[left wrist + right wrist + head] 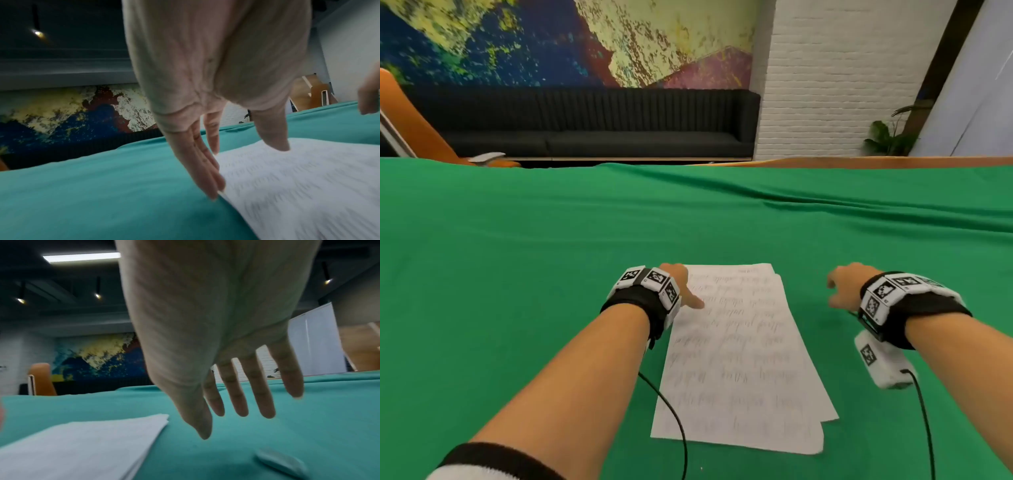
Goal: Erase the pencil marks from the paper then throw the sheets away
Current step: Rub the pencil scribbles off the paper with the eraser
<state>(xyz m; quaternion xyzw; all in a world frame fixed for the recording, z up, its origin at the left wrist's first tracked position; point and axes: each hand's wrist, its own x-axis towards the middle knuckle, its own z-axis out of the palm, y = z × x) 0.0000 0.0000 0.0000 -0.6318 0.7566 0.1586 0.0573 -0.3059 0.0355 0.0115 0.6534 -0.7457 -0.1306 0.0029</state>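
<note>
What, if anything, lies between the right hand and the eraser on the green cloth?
Nothing visible does. In the right wrist view the right hand hangs open above the green cloth, and the pale eraser lies on bare cloth below it. The stack of sheets sits off to the hand's left, clear of that path.

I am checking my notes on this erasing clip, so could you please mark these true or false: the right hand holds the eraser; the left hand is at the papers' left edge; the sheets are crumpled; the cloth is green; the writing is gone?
1. The right hand holds the eraser. False: its fingers are spread and hold nothing; the eraser lies on the cloth below it.
2. The left hand is at the left edge of the papers. True.
3. The sheets are crumpled. False: they lie flat in a stack.
4. The tablecloth is green. True.
5. The writing is gone. False: pencil lines still cover the top sheet.
</note>
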